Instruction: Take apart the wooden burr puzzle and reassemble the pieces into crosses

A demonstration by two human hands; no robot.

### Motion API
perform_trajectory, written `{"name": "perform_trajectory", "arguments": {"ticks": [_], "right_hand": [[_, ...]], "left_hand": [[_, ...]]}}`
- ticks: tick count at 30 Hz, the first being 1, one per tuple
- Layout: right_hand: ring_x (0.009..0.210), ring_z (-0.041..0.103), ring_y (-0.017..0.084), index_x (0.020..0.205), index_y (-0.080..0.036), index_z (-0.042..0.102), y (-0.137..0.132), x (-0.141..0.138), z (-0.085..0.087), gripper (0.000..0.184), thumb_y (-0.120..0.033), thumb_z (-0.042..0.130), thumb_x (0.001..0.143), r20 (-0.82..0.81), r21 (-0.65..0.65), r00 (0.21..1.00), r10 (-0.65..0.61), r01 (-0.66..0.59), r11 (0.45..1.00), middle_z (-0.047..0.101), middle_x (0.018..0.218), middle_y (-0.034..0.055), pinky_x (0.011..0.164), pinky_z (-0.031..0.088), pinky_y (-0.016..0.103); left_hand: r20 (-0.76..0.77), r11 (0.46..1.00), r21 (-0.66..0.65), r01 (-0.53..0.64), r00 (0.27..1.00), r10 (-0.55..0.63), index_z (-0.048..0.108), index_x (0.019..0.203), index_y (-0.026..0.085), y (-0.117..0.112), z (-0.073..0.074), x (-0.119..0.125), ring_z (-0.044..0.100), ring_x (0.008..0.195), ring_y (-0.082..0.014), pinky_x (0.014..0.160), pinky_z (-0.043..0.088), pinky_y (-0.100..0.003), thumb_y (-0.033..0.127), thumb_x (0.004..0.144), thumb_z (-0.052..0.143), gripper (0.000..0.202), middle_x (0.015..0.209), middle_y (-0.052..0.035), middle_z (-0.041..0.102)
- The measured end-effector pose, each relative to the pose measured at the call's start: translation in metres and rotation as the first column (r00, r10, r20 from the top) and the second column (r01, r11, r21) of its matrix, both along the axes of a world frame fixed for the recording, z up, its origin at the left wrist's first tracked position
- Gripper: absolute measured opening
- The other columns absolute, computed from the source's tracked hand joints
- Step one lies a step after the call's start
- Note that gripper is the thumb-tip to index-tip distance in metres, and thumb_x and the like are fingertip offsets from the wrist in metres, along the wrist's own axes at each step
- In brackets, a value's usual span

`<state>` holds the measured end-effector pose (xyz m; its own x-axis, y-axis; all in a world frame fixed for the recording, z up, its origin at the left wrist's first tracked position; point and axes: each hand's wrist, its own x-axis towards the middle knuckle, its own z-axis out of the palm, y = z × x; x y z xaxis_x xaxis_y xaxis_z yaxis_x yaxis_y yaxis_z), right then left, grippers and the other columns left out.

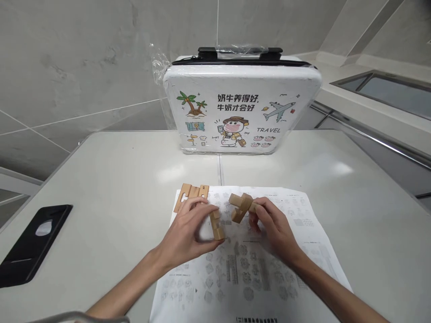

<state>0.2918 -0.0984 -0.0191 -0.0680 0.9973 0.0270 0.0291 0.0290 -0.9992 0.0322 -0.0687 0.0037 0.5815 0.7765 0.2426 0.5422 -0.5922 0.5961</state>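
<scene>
Both forearms reach forward over the sheet (269, 269). Left hand (188, 231), fingers curled, pinches an upright notched block (217, 225). Right hand (272, 224) grips joined blocks (240, 206) above the sheet's top. Spare blocks (191, 194) lie at its top-left corner.

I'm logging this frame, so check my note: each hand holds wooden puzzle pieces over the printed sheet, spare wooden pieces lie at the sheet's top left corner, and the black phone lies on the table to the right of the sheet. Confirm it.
One detail is wrong. The head view shows the black phone on the table to the left of the printed sheet, not the right. The rest holds: the left hand and right hand each hold wooden puzzle pieces, and spare wooden pieces lie at the sheet's top left corner.
</scene>
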Motion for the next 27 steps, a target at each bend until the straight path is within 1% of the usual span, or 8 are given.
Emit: {"name": "perform_trajectory", "arguments": {"ticks": [5,9,13,16,19,22,25,27], "right_hand": [[0.059,0.050,0.014,0.097,-0.024,0.060,-0.001,-0.002,0.001,0.030,-0.048,0.049,0.110,0.037,0.003,0.996,0.083,-0.083,0.997,0.056,0.069,-0.0031,0.057,0.041,0.029],[0.059,0.051,0.014,0.099,-0.023,0.061,-0.002,-0.003,0.002,0.029,-0.047,0.049,0.110,0.068,0.006,0.990,0.122,-0.123,0.992,0.057,0.068,-0.0032,0.058,0.040,0.029],[0.058,0.051,0.015,0.100,-0.023,0.060,-0.002,-0.004,0.002,0.029,-0.046,0.048,0.111,0.087,0.024,0.986,0.142,-0.145,0.989,0.057,0.067,-0.0033,0.058,0.040,0.029],[0.058,0.051,0.014,0.102,-0.023,0.060,-0.004,-0.005,0.002,0.027,-0.044,0.047,0.111,0.083,0.033,0.983,0.165,-0.168,0.985,0.057,0.066,-0.0037,0.057,0.040,0.029],[0.058,0.050,0.014,0.103,-0.023,0.059,-0.005,-0.007,0.004,0.025,-0.041,0.045,0.112,0.077,0.054,0.979,0.189,-0.193,0.980,0.056,0.067,-0.0042,0.058,0.040,0.029],[0.059,0.051,0.013,0.104,-0.023,0.059,-0.007,-0.011,0.007,0.022,-0.037,0.044,0.113,0.092,0.093,0.975,0.204,-0.212,0.973,0.056,0.067,-0.0045,0.060,0.042,0.029],[0.061,0.054,0.014,0.106,-0.024,0.059,-0.009,-0.014,0.006,0.017,-0.034,0.046,0.112,0.121,0.143,0.970,0.212,-0.228,0.963,0.057,0.070,-0.0036,0.060,0.045,0.028],[0.066,0.057,0.015,0.109,-0.024,0.060,-0.009,-0.014,0.004,0.014,-0.031,0.048,0.110,0.187,0.200,0.964,0.189,-0.226,0.953,0.062,0.079,-0.0007,0.061,0.047,0.028]], "left_hand": [[-0.082,0.997,0.038,0.074,0.994,-0.070,0.052,0.144,0.027,0.000,-0.002,-0.001,0.053,0.130,-0.0319,0.107,0.050,-0.049,0.035,0.089,0.080,0.063,0.132,-0.0093,0.067],[-0.122,0.997,0.036,0.070,0.990,-0.066,0.051,0.144,0.027,0.001,-0.002,-0.001,0.053,0.129,-0.0324,0.107,0.048,-0.051,0.036,0.090,0.080,0.062,0.132,-0.0089,0.067],[-0.088,0.996,0.062,0.062,0.994,-0.057,0.050,0.143,0.026,0.001,-0.002,0.001,0.050,0.132,-0.0334,0.108,0.047,-0.052,0.046,0.090,0.080,0.065,0.136,-0.0109,0.064],[-0.019,0.993,0.096,0.070,0.997,-0.069,0.056,0.136,0.026,-0.001,-0.001,0.001,0.050,0.131,-0.0323,0.108,0.046,-0.052,0.047,0.092,0.079,0.054,0.136,-0.0104,0.063],[0.066,0.995,0.074,0.067,0.995,-0.072,0.063,0.125,0.026,-0.004,0.000,0.002,0.057,0.118,-0.0281,0.100,0.049,-0.046,0.044,0.094,0.076,0.038,0.126,-0.0085,0.065],[0.138,0.998,0.028,0.057,0.989,-0.061,0.068,0.115,0.022,-0.008,0.002,0.005,0.061,0.095,-0.0220,0.081,0.051,-0.036,0.041,0.095,0.076,0.028,0.104,-0.0057,0.066],[0.175,0.998,-0.052,0.033,0.984,-0.024,0.071,0.099,0.021,-0.012,0.004,0.011,0.056,0.075,-0.0162,0.067,0.045,-0.030,0.035,0.096,0.074,0.015,0.080,-0.0004,0.060],[0.195,0.988,-0.154,0.007,0.981,0.023,0.071,0.091,0.021,-0.015,0.006,0.015,0.052,0.067,-0.0133,0.061,0.041,-0.027,0.030,0.095,0.073,0.010,0.074,0.0014,0.057]]}}
